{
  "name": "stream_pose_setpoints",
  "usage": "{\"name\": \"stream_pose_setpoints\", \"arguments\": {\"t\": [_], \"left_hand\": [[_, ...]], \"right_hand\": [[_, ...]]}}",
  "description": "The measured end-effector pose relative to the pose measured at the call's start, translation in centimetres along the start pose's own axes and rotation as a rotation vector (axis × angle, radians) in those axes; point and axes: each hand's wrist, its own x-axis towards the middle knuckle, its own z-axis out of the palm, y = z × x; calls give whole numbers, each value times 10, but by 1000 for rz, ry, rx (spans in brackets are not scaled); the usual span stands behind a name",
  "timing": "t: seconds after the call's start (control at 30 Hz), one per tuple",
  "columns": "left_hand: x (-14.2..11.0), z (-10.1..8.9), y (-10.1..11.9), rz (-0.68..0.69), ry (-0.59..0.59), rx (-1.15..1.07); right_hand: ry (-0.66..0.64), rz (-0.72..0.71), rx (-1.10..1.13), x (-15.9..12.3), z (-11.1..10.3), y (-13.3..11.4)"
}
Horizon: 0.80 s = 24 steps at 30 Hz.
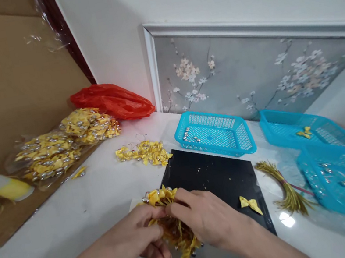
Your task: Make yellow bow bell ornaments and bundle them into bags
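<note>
Both hands meet over the near edge of a black mat, closed around a bunch of yellow ribbon bows (159, 196) with silver bells and thin gold ties. My left hand (147, 231) grips the bunch from the left, thumb and forefinger pinched together. From the right, my right hand (201, 215) curls its fingers over the middle of the bunch, hiding part of it. Bows and bells hang below the hands as well. A single yellow bow (250, 205) lies on the black mat (214, 175), right of my right hand.
A blue basket (216, 152) with some bells stands behind the mat; more blue baskets (311, 122) are at the right. Beside them lies a bundle of gold ties (282, 185). At left are loose bows (146, 152), bagged bows (50, 155), a red bag (112, 101) and a bottle (2, 183).
</note>
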Motion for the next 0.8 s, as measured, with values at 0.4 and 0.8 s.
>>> {"name": "stream_pose_setpoints", "arguments": {"t": [0.4,0.8], "left_hand": [[2,0,-29,348,172,663],[-3,2,-29,312,210,742]], "right_hand": [[10,-20,127,-2,3,0],[-42,-136,-25,7,-1,-2]]}}
